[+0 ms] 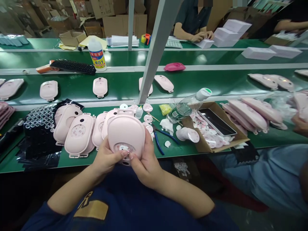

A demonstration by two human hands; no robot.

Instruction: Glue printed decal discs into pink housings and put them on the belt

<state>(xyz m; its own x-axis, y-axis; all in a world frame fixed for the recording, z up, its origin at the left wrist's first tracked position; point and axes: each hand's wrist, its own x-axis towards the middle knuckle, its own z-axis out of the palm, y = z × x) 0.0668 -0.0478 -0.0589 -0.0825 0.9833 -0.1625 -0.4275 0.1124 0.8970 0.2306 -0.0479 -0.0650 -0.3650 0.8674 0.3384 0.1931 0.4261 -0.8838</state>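
Between both hands I hold a pale pink plastic lid [126, 130], tilted up toward me above the front edge of the bench. My left hand [107, 157] grips its left side, and my right hand [146, 163] wraps its right side. Both thumbs press on a small white cartoon-face piece [123, 148] in the lid's oval recess. Several similar pink lids [79, 133] lean together to the left. Just right of the held lid lie blue-handled pliers [158, 141], round printed discs [148, 118] and a small glue bottle [139, 112].
A clear water bottle [186, 107] leans by a cardboard box [220, 146] holding printed pieces and a phone [216, 122]. A 401 bottle [97, 54] stands behind. A grey post [156, 48] rises ahead. More lids [100, 87] lie on the green belt [122, 83]. Co-workers sit opposite and at right.
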